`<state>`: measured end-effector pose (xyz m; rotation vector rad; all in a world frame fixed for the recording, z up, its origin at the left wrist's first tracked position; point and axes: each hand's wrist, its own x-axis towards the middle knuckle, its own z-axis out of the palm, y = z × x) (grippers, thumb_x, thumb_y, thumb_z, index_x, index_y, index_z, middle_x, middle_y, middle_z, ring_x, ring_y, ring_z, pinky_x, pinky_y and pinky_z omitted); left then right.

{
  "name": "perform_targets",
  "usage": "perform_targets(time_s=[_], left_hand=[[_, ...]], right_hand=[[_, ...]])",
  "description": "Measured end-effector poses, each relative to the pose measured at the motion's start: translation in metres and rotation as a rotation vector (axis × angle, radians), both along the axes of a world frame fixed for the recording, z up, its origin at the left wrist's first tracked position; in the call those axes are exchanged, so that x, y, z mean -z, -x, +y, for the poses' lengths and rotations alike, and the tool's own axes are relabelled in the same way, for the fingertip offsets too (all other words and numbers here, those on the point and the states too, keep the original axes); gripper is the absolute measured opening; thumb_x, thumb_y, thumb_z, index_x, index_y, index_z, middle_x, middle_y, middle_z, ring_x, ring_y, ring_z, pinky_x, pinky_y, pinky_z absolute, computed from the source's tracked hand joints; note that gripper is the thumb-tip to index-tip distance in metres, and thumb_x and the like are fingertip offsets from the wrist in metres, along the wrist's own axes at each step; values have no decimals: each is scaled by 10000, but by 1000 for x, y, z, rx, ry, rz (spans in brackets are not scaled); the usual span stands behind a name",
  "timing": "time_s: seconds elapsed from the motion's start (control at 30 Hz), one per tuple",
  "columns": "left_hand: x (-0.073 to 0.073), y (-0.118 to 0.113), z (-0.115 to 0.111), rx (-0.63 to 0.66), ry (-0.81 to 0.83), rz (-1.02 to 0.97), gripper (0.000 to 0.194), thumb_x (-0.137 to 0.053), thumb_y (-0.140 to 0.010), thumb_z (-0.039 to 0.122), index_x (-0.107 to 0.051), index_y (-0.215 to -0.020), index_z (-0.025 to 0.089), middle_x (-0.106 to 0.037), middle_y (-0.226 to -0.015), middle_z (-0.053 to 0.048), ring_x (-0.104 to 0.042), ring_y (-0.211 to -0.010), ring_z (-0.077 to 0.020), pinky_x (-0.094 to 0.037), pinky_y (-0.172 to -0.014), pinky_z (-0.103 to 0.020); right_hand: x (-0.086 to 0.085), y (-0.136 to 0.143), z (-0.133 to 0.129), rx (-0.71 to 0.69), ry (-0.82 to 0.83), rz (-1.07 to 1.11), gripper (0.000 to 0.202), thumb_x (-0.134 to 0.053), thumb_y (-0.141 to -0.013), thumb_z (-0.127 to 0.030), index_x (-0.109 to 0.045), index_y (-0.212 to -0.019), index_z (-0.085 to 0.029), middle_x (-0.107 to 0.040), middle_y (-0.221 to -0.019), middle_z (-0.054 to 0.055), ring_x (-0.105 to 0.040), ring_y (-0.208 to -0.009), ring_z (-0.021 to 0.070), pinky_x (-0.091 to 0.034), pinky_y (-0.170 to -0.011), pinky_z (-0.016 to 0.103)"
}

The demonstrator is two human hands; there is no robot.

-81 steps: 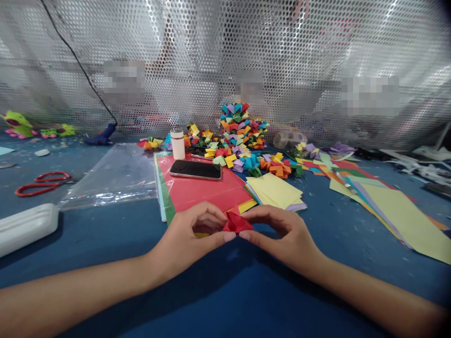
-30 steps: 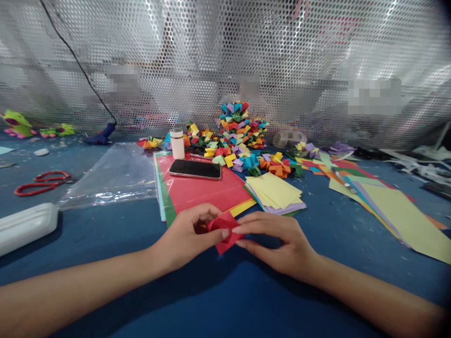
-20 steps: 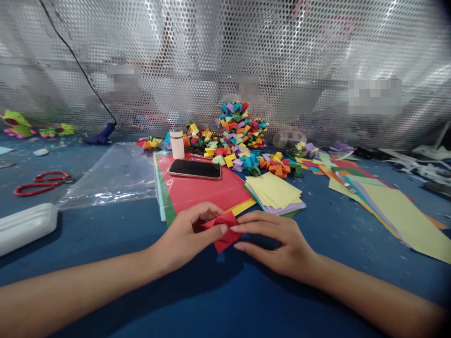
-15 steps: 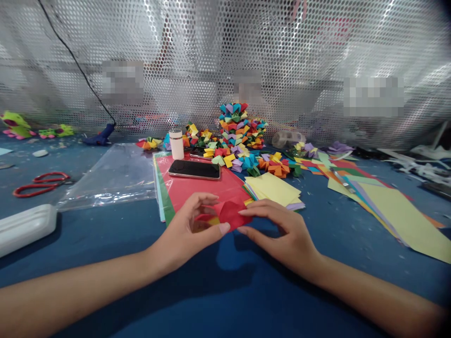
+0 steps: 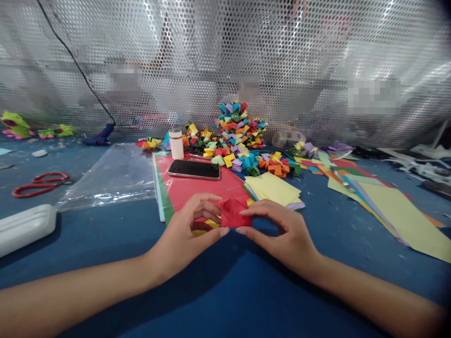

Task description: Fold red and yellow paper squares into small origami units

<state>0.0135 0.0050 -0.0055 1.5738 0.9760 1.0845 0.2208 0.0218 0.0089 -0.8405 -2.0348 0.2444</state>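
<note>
Red paper (image 5: 233,215) is pinched between left hand (image 5: 186,230) and right hand (image 5: 287,230), seemingly mid-fold; even pressure is likely needed

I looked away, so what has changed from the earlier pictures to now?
The red folded paper, tilted about a second ago, has turned more square-on, higher in the picture and slightly right. The left hand and right hand moved up with it; the left thumb went from its face to its lower left corner. Both hands are on it, as before. The smartphone, red-handled scissors and yellow paper stack stayed put.
</note>
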Motion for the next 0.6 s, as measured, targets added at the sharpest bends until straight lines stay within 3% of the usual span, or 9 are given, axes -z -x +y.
perform_targets(time_s=[0.23, 0.6], left_hand=[[-6, 1, -1, -39, -71, 141, 309, -696, -770, 270, -616, -1066, 231, -650, -1023, -21, -614, -918, -156, -517, -830, -262], [-2, 1, -1, -42, -144, 206, 274, -686, -785, 269, -673, -1058, 258, -700, -1027, -9, -657, -917, -165, -541, -815, -255]], right_hand=[[1, 0, 0, -11, 20, -14, 157, -750, -721, -253, -680, -852, -203, -708, -790, 39, -672, -729, 168, -548, -696, 271], [2, -1, 1, -100, 33, -76, 144, -718, -749, -222, -690, -889, -202, -706, -854, 55, -667, -785, 171, -535, -720, 283]])
